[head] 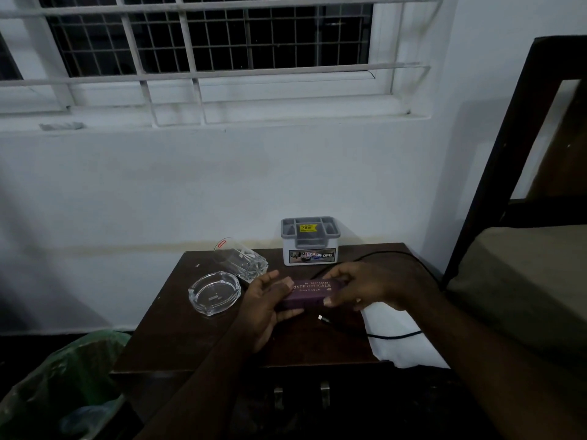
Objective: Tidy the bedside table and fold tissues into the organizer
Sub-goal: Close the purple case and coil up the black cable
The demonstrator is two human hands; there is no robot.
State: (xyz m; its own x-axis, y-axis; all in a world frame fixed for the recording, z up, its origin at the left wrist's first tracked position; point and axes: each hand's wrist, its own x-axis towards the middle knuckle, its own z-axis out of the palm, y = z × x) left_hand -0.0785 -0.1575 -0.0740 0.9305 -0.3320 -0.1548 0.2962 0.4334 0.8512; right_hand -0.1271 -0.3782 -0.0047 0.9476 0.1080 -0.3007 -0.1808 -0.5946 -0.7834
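Gripping purple rectangular spectacle case [309, 295] mid-frame, my left hand [265, 308] and right hand [365, 289] pinching its ends; faceted glass ashtray [213, 293] left, grey plastic organizer [310, 241] behind.

Purple spectacle case [309, 293] closed, level, long axis left-right, pinched at both ends between fingers [287, 285]. White tissue [400, 341] flat beyond right-hand fingers. Grey organizer [310, 241] upright, behind fingers.

My feed is dim and grainy, the window [203, 39] black, the wall [127, 192] a cool grey with soft shadows at left, the bench [178, 328] and arms nearly merging in murk, faint glints on the glass [243, 263], edges bowed.
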